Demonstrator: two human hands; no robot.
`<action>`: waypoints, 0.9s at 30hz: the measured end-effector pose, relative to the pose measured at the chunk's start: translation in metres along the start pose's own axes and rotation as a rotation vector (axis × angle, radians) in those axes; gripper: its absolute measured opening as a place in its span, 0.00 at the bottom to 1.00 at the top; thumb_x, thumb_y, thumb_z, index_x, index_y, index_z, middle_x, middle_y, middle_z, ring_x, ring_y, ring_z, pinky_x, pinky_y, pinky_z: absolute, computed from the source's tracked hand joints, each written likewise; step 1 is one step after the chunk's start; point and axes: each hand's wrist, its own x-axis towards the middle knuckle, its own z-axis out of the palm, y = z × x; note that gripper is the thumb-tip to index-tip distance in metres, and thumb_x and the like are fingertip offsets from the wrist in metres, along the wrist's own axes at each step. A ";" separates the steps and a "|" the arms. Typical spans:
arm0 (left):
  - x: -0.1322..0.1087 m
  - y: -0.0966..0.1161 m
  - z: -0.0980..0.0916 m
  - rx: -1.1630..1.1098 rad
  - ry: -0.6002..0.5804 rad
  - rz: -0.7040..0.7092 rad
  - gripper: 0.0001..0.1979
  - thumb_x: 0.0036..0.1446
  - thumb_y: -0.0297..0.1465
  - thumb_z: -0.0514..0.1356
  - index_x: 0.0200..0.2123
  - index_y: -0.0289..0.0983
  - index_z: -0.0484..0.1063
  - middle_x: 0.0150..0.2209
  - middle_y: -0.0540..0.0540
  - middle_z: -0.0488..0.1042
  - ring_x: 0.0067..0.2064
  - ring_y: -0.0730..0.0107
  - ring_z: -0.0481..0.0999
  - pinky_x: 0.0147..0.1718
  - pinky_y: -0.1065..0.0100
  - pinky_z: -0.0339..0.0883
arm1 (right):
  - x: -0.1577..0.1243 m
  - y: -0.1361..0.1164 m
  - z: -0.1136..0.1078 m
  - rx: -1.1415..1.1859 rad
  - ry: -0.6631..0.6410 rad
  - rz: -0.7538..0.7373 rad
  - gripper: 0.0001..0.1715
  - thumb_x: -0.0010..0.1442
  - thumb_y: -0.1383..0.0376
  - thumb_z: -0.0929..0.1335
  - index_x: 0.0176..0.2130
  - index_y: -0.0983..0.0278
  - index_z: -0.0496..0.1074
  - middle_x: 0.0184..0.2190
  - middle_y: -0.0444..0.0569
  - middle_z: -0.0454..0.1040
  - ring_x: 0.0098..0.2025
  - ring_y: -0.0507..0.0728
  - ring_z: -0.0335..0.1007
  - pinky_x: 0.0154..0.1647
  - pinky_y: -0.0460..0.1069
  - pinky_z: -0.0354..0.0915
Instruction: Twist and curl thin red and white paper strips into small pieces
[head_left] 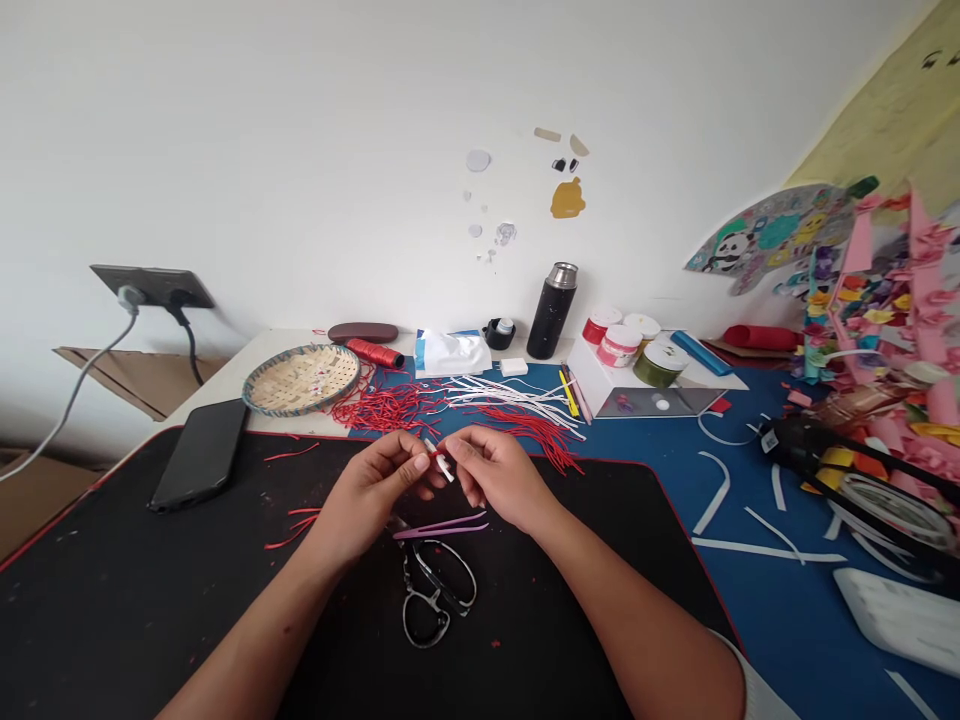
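Observation:
My left hand (375,485) and my right hand (495,475) meet above the black mat (150,600), fingertips pinched together on a small rolled strip of red and white paper (441,462). Just below them lie black scissors (431,590) and purple tweezers (442,527). Behind the hands, piles of red paper strips (390,405) and white paper strips (510,392) spread over the table. A few loose red strips (296,520) lie by my left wrist.
A black phone (199,455) lies at the left, a woven basket (300,378) behind it. A black flask (551,310), tissue pack (450,352), paint jars (622,340) and a white box (645,395) stand at the back. Colourful paper craftwork (877,300) crowds the right.

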 end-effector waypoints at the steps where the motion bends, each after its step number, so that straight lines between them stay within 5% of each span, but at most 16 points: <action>1: 0.000 0.000 0.001 -0.003 -0.028 -0.011 0.16 0.59 0.45 0.71 0.32 0.39 0.77 0.29 0.48 0.81 0.31 0.66 0.78 0.33 0.67 0.73 | 0.000 0.000 0.000 0.003 -0.027 0.006 0.21 0.68 0.48 0.68 0.40 0.63 0.73 0.18 0.37 0.67 0.16 0.48 0.60 0.17 0.44 0.54; 9: 0.002 0.000 0.001 -0.026 -0.016 -0.079 0.19 0.56 0.48 0.72 0.31 0.38 0.76 0.30 0.48 0.80 0.29 0.68 0.76 0.31 0.68 0.71 | 0.000 0.005 -0.001 0.069 -0.066 0.006 0.16 0.65 0.54 0.72 0.41 0.65 0.74 0.27 0.43 0.76 0.17 0.46 0.62 0.18 0.43 0.57; 15: 0.001 0.000 0.001 -0.010 0.004 -0.088 0.19 0.54 0.48 0.73 0.31 0.38 0.77 0.28 0.48 0.80 0.29 0.67 0.76 0.30 0.68 0.69 | 0.000 0.002 0.000 0.052 -0.059 0.048 0.11 0.67 0.58 0.70 0.41 0.64 0.73 0.18 0.37 0.68 0.16 0.48 0.60 0.18 0.43 0.55; 27: 0.003 -0.002 -0.002 0.124 0.199 0.019 0.17 0.55 0.46 0.72 0.30 0.40 0.77 0.33 0.48 0.79 0.33 0.66 0.75 0.36 0.66 0.70 | -0.001 -0.001 0.001 -0.056 0.061 -0.031 0.15 0.69 0.54 0.68 0.41 0.63 0.73 0.20 0.37 0.67 0.18 0.48 0.61 0.20 0.44 0.57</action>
